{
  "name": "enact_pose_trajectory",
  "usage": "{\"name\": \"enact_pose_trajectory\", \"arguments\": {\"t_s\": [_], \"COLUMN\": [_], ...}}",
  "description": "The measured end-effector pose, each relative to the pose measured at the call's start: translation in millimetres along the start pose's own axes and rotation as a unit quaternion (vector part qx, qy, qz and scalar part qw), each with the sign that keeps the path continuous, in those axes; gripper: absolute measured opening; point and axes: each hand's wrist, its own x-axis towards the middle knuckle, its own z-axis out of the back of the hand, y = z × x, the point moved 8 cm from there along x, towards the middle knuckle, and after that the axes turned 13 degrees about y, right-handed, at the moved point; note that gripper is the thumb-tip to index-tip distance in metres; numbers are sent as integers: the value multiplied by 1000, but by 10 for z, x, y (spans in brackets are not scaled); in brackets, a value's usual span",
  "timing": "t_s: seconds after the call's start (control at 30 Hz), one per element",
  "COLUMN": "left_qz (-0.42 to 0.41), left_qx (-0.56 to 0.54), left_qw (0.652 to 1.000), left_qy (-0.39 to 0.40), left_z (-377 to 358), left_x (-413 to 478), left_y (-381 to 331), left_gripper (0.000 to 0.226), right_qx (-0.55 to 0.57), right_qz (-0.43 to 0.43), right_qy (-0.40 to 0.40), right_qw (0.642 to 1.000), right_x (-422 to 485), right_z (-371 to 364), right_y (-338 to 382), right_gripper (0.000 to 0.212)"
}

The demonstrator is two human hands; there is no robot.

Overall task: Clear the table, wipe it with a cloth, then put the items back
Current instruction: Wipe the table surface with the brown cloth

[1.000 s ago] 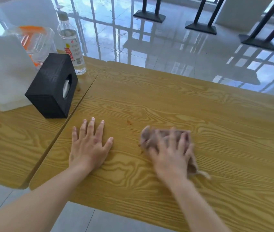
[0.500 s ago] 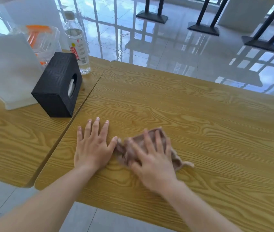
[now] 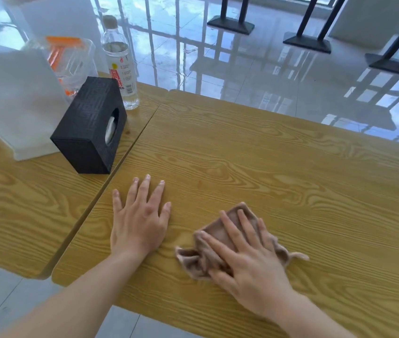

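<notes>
Pressing flat on the crumpled brown cloth with the right hand, fingers straight and spread, at 6 o'clock on the wooden table. Resting the left hand palm-down, fingers straight, at 9 o'clock of it, holding nothing. Black tissue box at 10 o'clock.

Black pedestal bases stand on glossy tiled floor

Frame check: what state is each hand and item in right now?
left hand: flat on the table, fingers straight, holding nothing.
right hand: pressing flat on the cloth.
cloth: crumpled, pinned under the right hand.
tissue box: on the neighbouring table, slot facing sideways, tissue showing.
water bottle: upright, capped.
</notes>
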Motion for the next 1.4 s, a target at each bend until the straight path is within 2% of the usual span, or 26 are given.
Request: {"name": "enact_pose_trajectory", "arguments": {"t_s": [0.07, 0.13, 0.23, 0.33, 0.43, 0.5, 0.53, 0.6, 0.67, 0.73, 0.77, 0.83, 0.9, 0.97, 1.0, 1.07, 1.17, 1.23, 1.33, 1.4], "left_qz": [4, 7, 6, 1, 3, 9, 10, 11, 18, 25, 24, 21, 17, 15, 21, 18, -32, -44, -24, -21], "left_qx": [8, 9, -5, -35, -92, -86, -69, -36, -22, -13, -8, -3, 3, 14, 17, 23, 39, 44, 54, 57], "left_qw": [1000, 1000, 1000, 999, 995, 995, 997, 999, 1000, 1000, 1000, 1000, 999, 998, 997, 996, 996, 995, 994, 995], "left_qy": [3, 2, 1, -18, -44, -40, -36, -22, -14, 4, 10, 15, 31, 57, 70, 89, 75, 84, 87, 78], "left_z": [-15, -11, -1, 31, 76, 84, 78, 57, 49, 10, -7, -30, -62, -70, -35, 57, 165, 121, 33, 25], "left_x": [7, -5, -6, -23, -62, -68, -49, -26, -24, -4, 9, 40, 35, -2, 6, 140, 538, 778, 894, 889], "left_y": [-4, -3, 6, 10, 78, 75, 59, 27, 13, 21, 28, 33, 34, 30, 21, -55, -299, -350, -318, -312], "left_gripper": [66, 65, 61, 61, 63, 62, 62, 62, 62, 66, 68, 71, 73, 75, 76, 73, 69, 72, 73, 75], "right_qx": [-11, 36, 96, 79, 23, 2, -3, -1, 59, 108, 112, 67, 18, 0, -1, 7, 51, 90, 113, 102], "right_qz": [-62, -156, -226, -159, -11, 7, -19, -125, -245, -313, -309, -221, -92, -29, -40, -120, -279, -344, -360, -311], "right_qy": [30, 24, 16, 25, 14, 10, 20, 34, 33, 24, 21, 17, 14, 11, 11, 12, 22, 18, 14, 20], "right_qw": [998, 987, 969, 984, 1000, 1000, 1000, 992, 967, 943, 944, 973, 995, 1000, 999, 993, 959, 934, 926, 945], "right_x": [163, 645, 1494, 1804, 1036, 451, 387, 617, 1062, 1464, 1608, 1725, 1438, 913, 731, 594, 807, 1121, 1757, 2170], "right_z": [98, 334, 543, 562, 259, 128, 168, 357, 616, 725, 717, 640, 455, 291, 281, 337, 541, 670, 884, 981], "right_y": [-480, -966, -1146, -569, 63, -56, -340, -1082, -1680, -1810, -1662, -1019, -321, -96, -267, -952, -2037, -2456, -2626, -2375], "right_gripper": [62, 59, 59, 60, 59, 57, 56, 56, 57, 63, 64, 61, 60, 59, 58, 55, 58, 62, 65, 64]}}
